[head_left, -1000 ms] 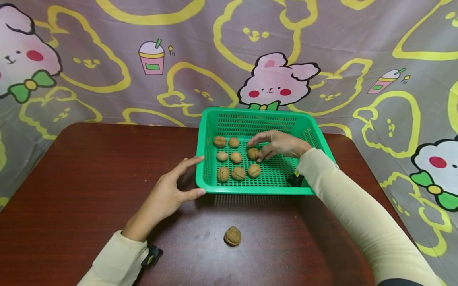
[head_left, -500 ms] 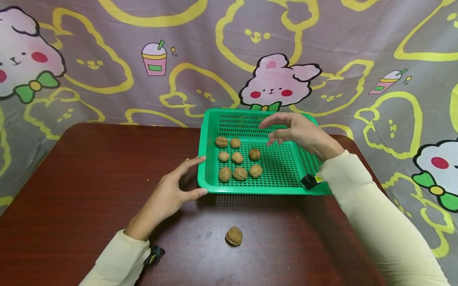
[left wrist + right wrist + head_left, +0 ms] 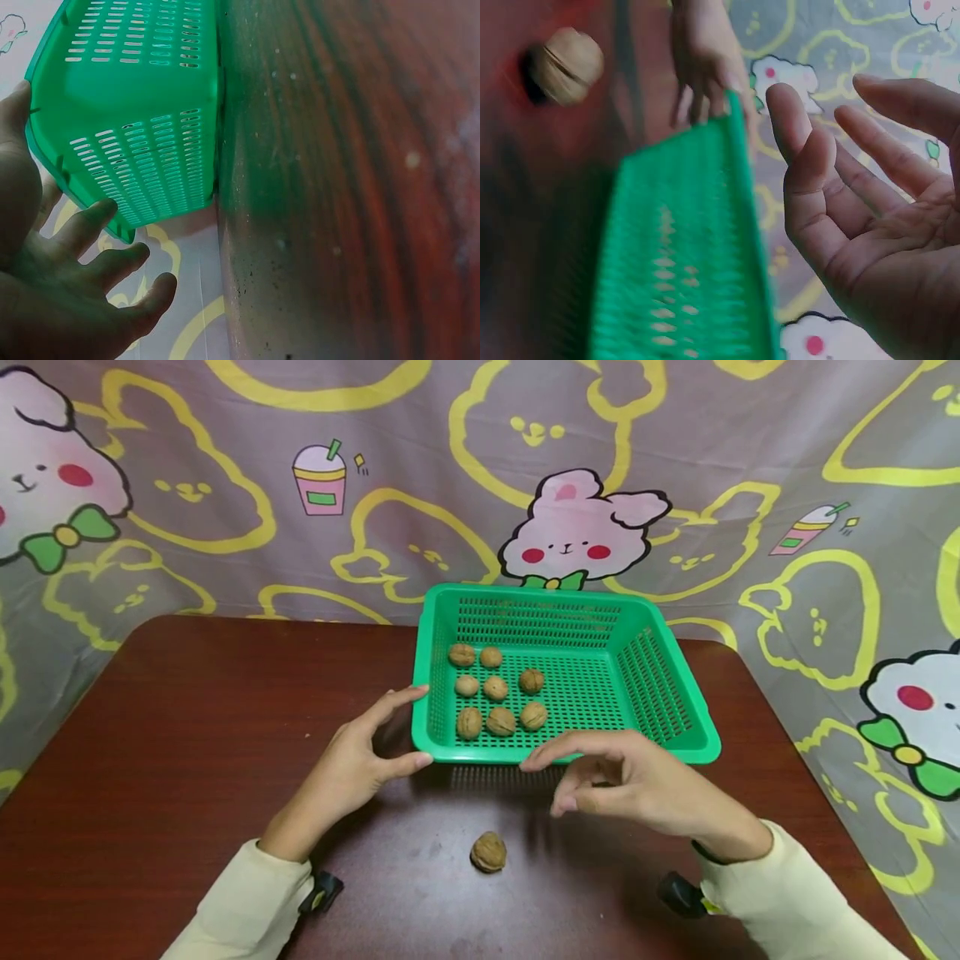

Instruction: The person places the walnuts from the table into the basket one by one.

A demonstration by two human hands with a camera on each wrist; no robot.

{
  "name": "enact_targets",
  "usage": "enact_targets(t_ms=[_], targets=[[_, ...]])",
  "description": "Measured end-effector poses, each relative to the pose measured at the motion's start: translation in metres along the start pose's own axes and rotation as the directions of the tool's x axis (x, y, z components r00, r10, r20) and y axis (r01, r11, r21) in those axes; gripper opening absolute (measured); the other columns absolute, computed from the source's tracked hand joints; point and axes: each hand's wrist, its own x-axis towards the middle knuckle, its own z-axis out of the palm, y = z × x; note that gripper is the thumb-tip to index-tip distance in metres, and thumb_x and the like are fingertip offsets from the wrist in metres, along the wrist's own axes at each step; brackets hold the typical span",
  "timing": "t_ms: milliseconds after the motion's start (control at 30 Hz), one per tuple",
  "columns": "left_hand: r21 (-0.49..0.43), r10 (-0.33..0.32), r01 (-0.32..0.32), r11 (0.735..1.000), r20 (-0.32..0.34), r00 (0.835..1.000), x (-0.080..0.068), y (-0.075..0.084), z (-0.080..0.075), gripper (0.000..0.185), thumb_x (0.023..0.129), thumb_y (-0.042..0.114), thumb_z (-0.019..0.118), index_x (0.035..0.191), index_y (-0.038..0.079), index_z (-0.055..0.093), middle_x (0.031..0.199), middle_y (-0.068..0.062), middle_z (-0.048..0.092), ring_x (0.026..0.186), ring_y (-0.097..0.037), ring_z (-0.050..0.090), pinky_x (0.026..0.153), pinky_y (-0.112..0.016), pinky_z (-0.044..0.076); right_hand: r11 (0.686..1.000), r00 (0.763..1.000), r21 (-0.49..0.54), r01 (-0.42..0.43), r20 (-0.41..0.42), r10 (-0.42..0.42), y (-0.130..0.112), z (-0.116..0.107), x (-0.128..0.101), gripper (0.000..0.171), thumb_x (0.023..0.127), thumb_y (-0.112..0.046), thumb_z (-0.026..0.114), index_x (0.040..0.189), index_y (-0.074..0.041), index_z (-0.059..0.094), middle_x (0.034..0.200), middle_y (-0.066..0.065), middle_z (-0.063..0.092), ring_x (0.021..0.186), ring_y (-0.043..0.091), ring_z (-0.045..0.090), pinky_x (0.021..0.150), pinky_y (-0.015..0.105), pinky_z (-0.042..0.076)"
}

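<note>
A green plastic basket (image 3: 423,639) with slotted walls stands toward the back of the table, several walnuts (image 3: 501,722) spread over its left half. My left hand (image 3: 356,767) is at its left end, index finger and thumb tips touching the rim, other fingers spread loosely below in the left wrist view. In front of the basket one more walnut (image 3: 488,852) lies on the table. My right hand (image 3: 637,783) hangs over the basket's front right edge, to the right of that walnut. Its fingers are loosely bent and hold nothing, as the right wrist view shows.
The dark red-brown wooden table (image 3: 225,710) extends to both sides of the basket. Close behind it hangs a grey cloth (image 3: 405,460) with cartoon rabbits and yellow outlines. Black wrist devices (image 3: 321,892) sit at both cuffs.
My right hand has left the dark walnut in the basket, risen, then come back toward me past the front rim. The left hand and the walnuts have stayed in place.
</note>
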Motion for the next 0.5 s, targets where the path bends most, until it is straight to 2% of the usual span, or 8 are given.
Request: enact_targets(t_ms=[100,167,267,400,500], targets=[[0.007,-0.011,0.011,1.0,0.003,1.0,0.0,0.0,0.0,0.082,0.084,0.028,0.09,0.155,0.038,0.049,0.166,-0.008,0.043,0.16,-0.036,0.026,0.125,-0.063,0.029,0.996,0.998,0.08,0.041,0.039,-0.044,0.014,0.014,-0.005,0.038,0.098,0.008,0.063,0.134,-0.001,0.065,0.128,0.003,0.072,0.093,0.021,0.077,0.083,0.036,0.064],[0.007,-0.014,0.014,1.0,0.004,1.0,0.0,0.0,-0.001,0.082,0.084,0.029,0.09,0.155,0.039,0.049,0.166,-0.009,0.043,0.16,-0.036,0.026,0.125,-0.063,0.029,0.991,0.997,0.122,0.045,0.054,-0.052,0.025,0.022,-0.005,0.038,0.098,0.008,0.064,0.135,0.0,0.065,0.133,0.006,0.07,0.093,0.019,0.077,0.08,0.036,0.064],[0.007,-0.017,0.017,1.0,0.006,1.0,0.0,0.0,-0.001,0.082,0.084,0.03,0.09,0.155,0.039,0.049,0.166,-0.009,0.042,0.16,-0.035,0.026,0.125,-0.063,0.029,0.986,0.993,0.164,0.043,0.097,-0.06,0.044,0.033,-0.003,0.037,0.099,0.005,0.065,0.136,0.004,0.063,0.136,0.018,0.065,0.093,0.017,0.076,0.078,0.038,0.064],[0.006,-0.016,0.016,1.0,0.011,1.0,-0.001,0.0,-0.001,0.082,0.084,0.032,0.089,0.155,0.04,0.048,0.167,-0.008,0.042,0.161,-0.035,0.025,0.124,-0.064,0.029,0.991,0.988,0.135,0.021,0.149,-0.041,0.065,0.043,0.003,0.038,0.098,0.002,0.067,0.136,0.005,0.063,0.137,0.028,0.062,0.091,0.012,0.075,0.077,0.034,0.064],[0.006,-0.015,0.015,1.0,0.014,1.0,-0.001,0.0,-0.001,0.082,0.085,0.033,0.089,0.155,0.04,0.048,0.167,-0.008,0.042,0.161,-0.035,0.025,0.124,-0.065,0.029,0.994,0.986,0.106,-0.008,0.165,-0.01,0.076,0.048,0.009,0.04,0.097,0.0,0.07,0.136,0.003,0.064,0.139,0.026,0.062,0.088,0.007,0.073,0.077,0.03,0.063]])
